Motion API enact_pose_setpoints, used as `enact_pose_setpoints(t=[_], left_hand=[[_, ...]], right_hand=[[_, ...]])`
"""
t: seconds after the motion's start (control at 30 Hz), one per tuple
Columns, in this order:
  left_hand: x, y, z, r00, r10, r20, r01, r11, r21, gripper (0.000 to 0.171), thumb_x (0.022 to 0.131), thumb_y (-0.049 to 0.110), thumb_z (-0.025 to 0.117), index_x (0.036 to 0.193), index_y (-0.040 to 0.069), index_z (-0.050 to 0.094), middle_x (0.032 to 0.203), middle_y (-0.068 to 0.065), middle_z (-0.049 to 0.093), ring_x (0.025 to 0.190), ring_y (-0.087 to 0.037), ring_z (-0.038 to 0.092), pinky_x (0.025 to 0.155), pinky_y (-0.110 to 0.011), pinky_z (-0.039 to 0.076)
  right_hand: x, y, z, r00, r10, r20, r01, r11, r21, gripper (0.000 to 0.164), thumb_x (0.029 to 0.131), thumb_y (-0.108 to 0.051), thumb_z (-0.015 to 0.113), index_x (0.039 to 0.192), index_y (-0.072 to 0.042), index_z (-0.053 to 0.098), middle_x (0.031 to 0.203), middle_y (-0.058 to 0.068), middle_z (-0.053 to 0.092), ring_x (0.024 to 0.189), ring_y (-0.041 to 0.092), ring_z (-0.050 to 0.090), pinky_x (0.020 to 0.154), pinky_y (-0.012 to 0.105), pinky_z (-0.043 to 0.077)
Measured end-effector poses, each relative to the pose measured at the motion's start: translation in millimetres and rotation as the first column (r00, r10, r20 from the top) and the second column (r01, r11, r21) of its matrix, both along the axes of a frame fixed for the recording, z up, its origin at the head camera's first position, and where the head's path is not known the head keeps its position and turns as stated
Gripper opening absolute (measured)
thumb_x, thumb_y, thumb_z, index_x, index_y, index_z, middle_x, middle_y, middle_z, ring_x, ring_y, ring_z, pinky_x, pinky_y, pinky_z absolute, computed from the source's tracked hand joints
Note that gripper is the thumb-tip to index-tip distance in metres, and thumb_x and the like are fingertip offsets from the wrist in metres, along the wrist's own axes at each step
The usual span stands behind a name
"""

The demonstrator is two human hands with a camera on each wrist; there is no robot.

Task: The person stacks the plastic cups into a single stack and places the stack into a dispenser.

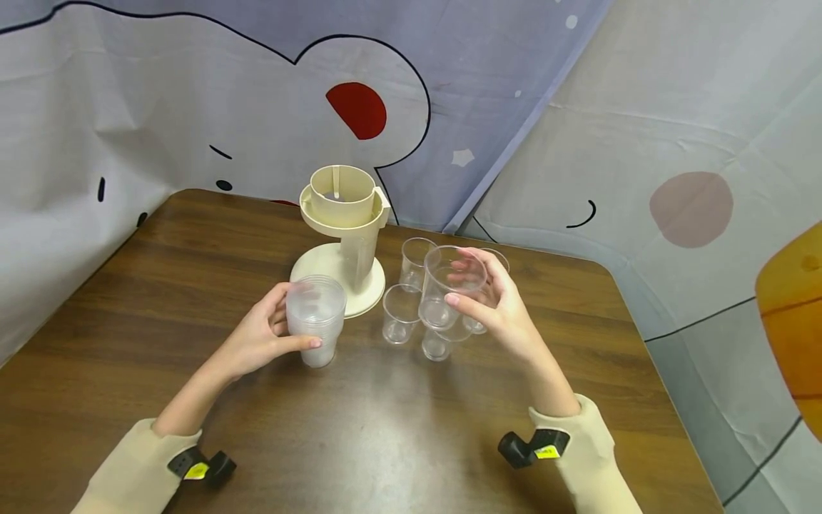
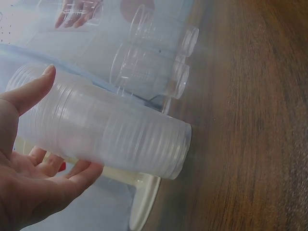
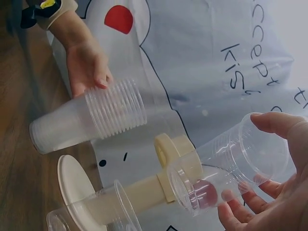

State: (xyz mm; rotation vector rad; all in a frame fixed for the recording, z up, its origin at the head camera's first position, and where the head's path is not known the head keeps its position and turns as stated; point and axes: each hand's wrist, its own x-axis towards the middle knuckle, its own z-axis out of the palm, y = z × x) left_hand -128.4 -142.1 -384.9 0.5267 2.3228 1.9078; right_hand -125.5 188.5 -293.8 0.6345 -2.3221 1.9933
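Note:
My left hand (image 1: 260, 334) holds a stack of nested clear plastic cups (image 1: 319, 321) around its upper part, thumb on the near side. The stack is upright, its base at or close to the tabletop. A single clear plastic cup (image 1: 437, 294) is in my right hand (image 1: 501, 307), rim upward, gripped between thumb and fingers. It is raised above several other clear cups (image 1: 397, 318) standing on the table. In the right wrist view, the held cup (image 3: 221, 159) tapers away from the fingers. Part of the standing group is hidden behind the right hand and its cup.
Behind the stack stands a cream plastic stand (image 1: 362, 257) with a round base and a ring-shaped top. The brown wooden table (image 1: 372, 442) meets a printed curtain (image 1: 257, 107) at the back. An orange object (image 1: 796, 321) shows at the far right.

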Motion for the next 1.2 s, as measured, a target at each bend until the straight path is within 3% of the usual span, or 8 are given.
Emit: enact_pose_setpoints(t=[0.17,0.4,0.63,0.87,1.2], left_hand=[[0.4,0.3,0.2,1.0,0.001,0.0,-0.001,1.0,0.003,0.073,0.075,0.002,0.08,0.134,0.001,0.037,0.128,-0.019,0.05,0.103,0.0,0.059,0.084,-0.018,0.053],[0.8,0.2,0.5,1.0,0.003,-0.005,-0.003,1.0,-0.001,0.072,0.075,0.003,0.08,0.134,0.002,0.038,0.128,-0.018,0.05,0.103,0.0,0.059,0.084,-0.018,0.052],[1.0,-0.7,0.7,1.0,0.004,-0.002,-0.004,1.0,-0.007,0.073,0.076,0.005,0.08,0.135,0.003,0.038,0.128,-0.017,0.05,0.104,0.0,0.059,0.085,-0.017,0.052],[0.7,-0.7,-0.2,1.0,0.002,-0.006,-0.002,1.0,-0.001,0.074,0.075,0.004,0.08,0.135,0.003,0.038,0.129,-0.018,0.05,0.103,0.001,0.059,0.084,-0.017,0.052],[1.1,-0.9,0.6,1.0,-0.001,-0.003,0.001,1.0,-0.002,0.073,0.076,0.005,0.08,0.135,0.003,0.038,0.127,-0.018,0.05,0.104,0.0,0.059,0.085,-0.018,0.053]], right_hand=[[-1.3,-4.3,3.3,1.0,0.02,-0.009,-0.02,1.0,0.004,0.064,0.083,0.01,0.061,0.14,0.002,0.033,0.125,0.005,0.051,0.117,0.02,0.055,0.099,0.026,0.049],[-1.9,-13.4,8.1,0.999,0.033,-0.003,-0.033,0.999,0.001,0.064,0.083,0.008,0.061,0.141,-0.001,0.035,0.131,0.018,0.049,0.117,0.017,0.055,0.099,0.028,0.049],[-5.2,-25.3,11.5,0.998,0.056,-0.016,-0.057,0.998,-0.04,0.064,0.082,0.01,0.061,0.139,0.0,0.036,0.129,0.011,0.052,0.123,0.027,0.053,0.1,0.031,0.049],[-8.8,-36.0,14.3,0.996,0.08,-0.026,-0.081,0.996,-0.046,0.063,0.082,0.009,0.061,0.139,0.001,0.035,0.136,0.023,0.047,0.123,0.022,0.052,0.102,0.032,0.048],[-13.4,-49.9,15.4,0.995,0.097,-0.035,-0.099,0.993,-0.064,0.064,0.08,0.01,0.062,0.139,0.002,0.036,0.134,0.023,0.048,0.123,0.025,0.051,0.1,0.037,0.048]])
